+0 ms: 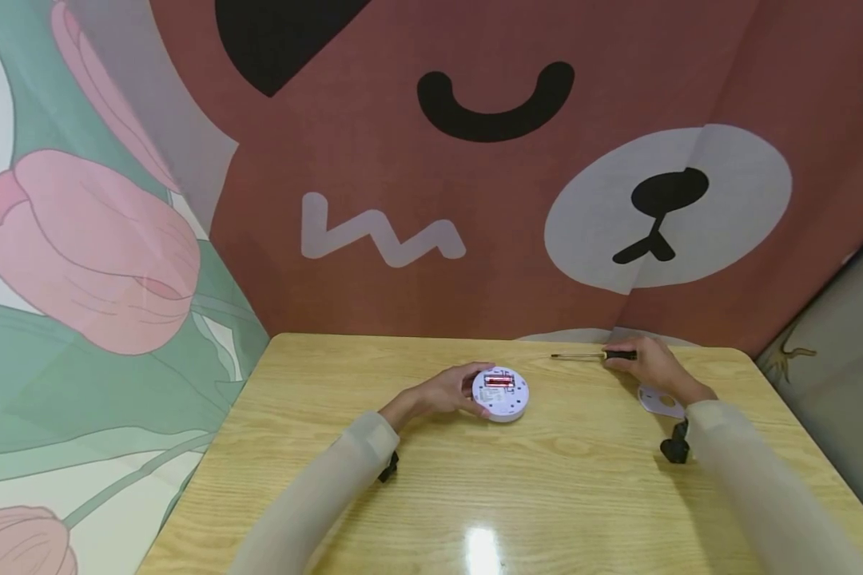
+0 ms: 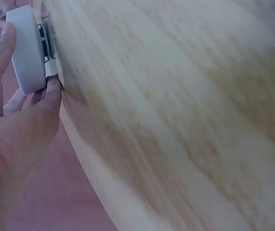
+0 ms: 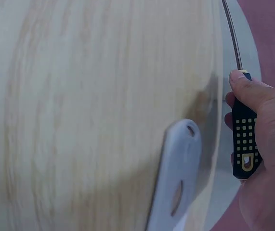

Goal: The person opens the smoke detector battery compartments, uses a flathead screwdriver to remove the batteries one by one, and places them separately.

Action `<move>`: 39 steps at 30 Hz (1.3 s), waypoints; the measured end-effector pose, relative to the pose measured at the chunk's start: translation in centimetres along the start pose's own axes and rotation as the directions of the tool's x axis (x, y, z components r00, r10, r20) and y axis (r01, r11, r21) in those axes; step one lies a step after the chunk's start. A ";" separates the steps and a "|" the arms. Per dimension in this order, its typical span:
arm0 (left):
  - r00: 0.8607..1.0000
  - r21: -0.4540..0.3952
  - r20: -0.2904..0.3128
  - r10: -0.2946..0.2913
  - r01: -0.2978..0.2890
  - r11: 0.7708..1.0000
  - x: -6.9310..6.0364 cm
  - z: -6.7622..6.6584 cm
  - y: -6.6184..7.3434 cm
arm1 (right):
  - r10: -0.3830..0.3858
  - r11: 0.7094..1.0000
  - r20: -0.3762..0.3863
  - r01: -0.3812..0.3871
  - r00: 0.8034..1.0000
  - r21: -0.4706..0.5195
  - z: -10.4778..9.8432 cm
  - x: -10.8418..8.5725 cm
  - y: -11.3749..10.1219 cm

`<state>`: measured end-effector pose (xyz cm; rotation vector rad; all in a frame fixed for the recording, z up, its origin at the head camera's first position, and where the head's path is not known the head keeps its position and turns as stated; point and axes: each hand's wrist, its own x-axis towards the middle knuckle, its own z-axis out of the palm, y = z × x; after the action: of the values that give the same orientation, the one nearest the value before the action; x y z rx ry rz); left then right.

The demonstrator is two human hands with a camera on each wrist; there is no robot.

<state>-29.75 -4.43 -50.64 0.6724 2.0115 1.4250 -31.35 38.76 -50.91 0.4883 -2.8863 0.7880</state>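
Observation:
My left hand (image 1: 440, 390) grips a round white smoke detector (image 1: 499, 407) by its left edge, thumb on the near side and fingers on the far side. Its back faces up, showing red batteries (image 1: 499, 382) in a slot. From the left wrist view, the detector (image 2: 25, 53) appears side-on, with a dark-slotted part facing the table. Toward the right, my right hand (image 1: 653, 363) holds a screwdriver (image 1: 621, 355) by its black and yellow handle. The shaft (image 3: 232, 36) points left across the table, away from the detector.
A flat white plate with holes (image 3: 179, 168) lies on the wooden table (image 1: 546, 479) beneath my right wrist. Behind the table's far edge hangs a printed bear curtain (image 1: 374, 295). A flowered curtain (image 1: 101, 263) hangs on the left.

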 end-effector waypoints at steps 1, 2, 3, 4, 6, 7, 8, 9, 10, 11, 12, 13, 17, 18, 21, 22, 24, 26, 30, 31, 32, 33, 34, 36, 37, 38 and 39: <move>1.000 0.004 0.001 0.000 0.000 1.000 0.0 0.0 0.0 | -0.008 1.000 0.004 0.008 1.000 0.000 -0.2 0.0 -0.1; 1.000 0.010 0.001 -0.001 0.001 1.000 0.0 0.0 0.0 | -0.015 1.000 0.008 0.015 1.000 0.006 -0.4 -0.1 -0.1; 1.000 0.013 0.001 -0.001 0.001 1.000 -0.1 0.0 0.1 | -0.018 1.000 0.007 0.017 1.000 0.010 -0.7 -0.1 -0.2; 1.000 0.015 0.001 -0.002 0.002 1.000 -0.1 0.0 0.1 | -0.023 1.000 0.010 0.023 1.000 0.019 -0.9 -0.2 -0.3; 1.000 0.011 0.002 -0.002 0.002 1.000 -0.1 0.0 0.1 | -0.038 0.999 0.011 0.037 0.999 0.030 -1.3 -0.3 -0.4; 1.000 0.008 0.003 -0.003 0.003 1.000 -0.1 0.0 0.0 | -0.043 0.999 0.011 0.043 0.999 0.030 -1.5 -0.3 -0.5; 1.000 0.005 0.003 -0.004 0.004 1.000 0.0 0.0 0.0 | -0.047 0.999 0.009 0.046 0.999 0.026 -1.7 -0.4 -0.6; 1.000 0.002 0.005 -0.005 0.005 1.000 0.0 0.0 0.0 | -0.047 0.999 0.008 0.047 0.999 0.023 -1.9 -0.4 -0.7; 1.000 -0.002 0.004 -0.007 0.007 1.000 0.0 0.0 -0.1 | -0.053 0.998 0.010 0.053 0.999 0.022 -2.0 -0.4 -0.8; 1.000 -0.002 0.005 -0.010 0.010 1.000 0.0 0.0 -0.1 | -0.058 0.998 0.010 0.058 0.998 0.014 -2.1 -0.5 -0.8; 1.000 -0.003 0.005 -0.012 0.012 1.000 0.0 0.0 -0.1 | -0.067 0.998 0.011 0.067 0.998 0.001 -2.3 -0.5 -1.0; 1.000 -0.001 0.006 -0.013 0.013 1.000 0.0 0.0 -0.1 | -0.078 0.997 0.007 0.078 0.997 -0.012 -2.4 -0.5 -1.1; 1.000 0.001 0.013 -0.011 0.011 1.000 0.0 0.0 -0.1 | -0.136 0.989 -0.006 0.136 0.991 -0.051 -2.9 -0.5 -1.6; 1.000 0.001 0.012 -0.010 0.010 1.000 0.0 0.0 -0.1 | -0.154 0.986 -0.012 0.153 0.988 -0.062 -3.0 -0.5 -1.8; 1.000 -0.004 0.014 -0.011 0.011 1.000 0.0 -0.1 -0.1 | -0.205 0.975 -0.017 0.203 0.979 -0.094 -3.5 -0.4 -2.3; 1.000 -0.007 0.016 -0.011 0.011 1.000 0.0 -0.1 0.0 | -0.217 0.971 -0.016 0.214 0.976 -0.107 -3.6 -0.3 -2.6; 1.000 -0.009 0.014 -0.013 0.013 1.000 0.0 -0.1 0.0 | -0.237 0.963 -0.016 0.232 0.971 -0.137 -3.9 -0.3 -2.9; 1.000 -0.010 0.015 -0.015 0.015 1.000 0.0 -0.1 0.1 | -0.257 0.953 -0.015 0.251 0.966 -0.169 -4.2 -0.3 -3.3; 1.000 -0.010 0.013 -0.015 0.015 1.000 0.0 -0.1 0.2 | -0.315 0.929 -0.026 0.302 0.949 -0.213 -4.5 -0.1 -3.9; 1.000 -0.006 0.012 -0.015 0.015 1.000 0.0 -0.1 0.2 | -0.335 0.921 -0.029 0.321 0.942 -0.223 -4.6 0.0 -4.0; 1.000 -0.006 0.012 -0.016 0.016 1.000 0.0 -0.1 0.2 | -0.351 0.914 -0.034 0.334 0.936 -0.231 -4.7 0.0 -4.2; 1.000 -0.003 0.012 -0.016 0.016 1.000 0.0 0.0 0.2 | -0.368 0.906 -0.038 0.349 0.929 -0.240 -4.8 0.1 -4.4; 1.000 0.004 0.011 -0.017 0.017 1.000 0.0 0.0 0.2 | -0.381 0.899 -0.039 0.360 0.924 -0.248 -4.9 0.1 -4.6; 1.000 0.013 0.006 -0.018 0.018 1.000 0.0 0.0 0.2 | -0.404 0.886 -0.036 0.382 0.914 -0.262 -5.1 0.2 -5.0; 1.000 0.018 0.006 -0.017 0.017 1.000 0.0 0.0 0.2 | -0.413 0.881 -0.033 0.391 0.910 -0.268 -5.2 0.2 -5.2; 1.000 0.018 0.003 -0.018 0.018 1.000 0.0 0.0 0.2 | -0.421 0.875 -0.028 0.398 0.906 -0.276 -5.3 0.2 -5.5; 1.000 0.021 -0.001 -0.018 0.018 1.000 0.0 0.0 0.2 | -0.427 0.870 -0.021 0.404 0.904 -0.282 -5.3 0.2 -5.7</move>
<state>-29.69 -4.38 -50.47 0.6616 2.0306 1.3957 -29.56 36.77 -43.57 0.9704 -2.6048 0.3283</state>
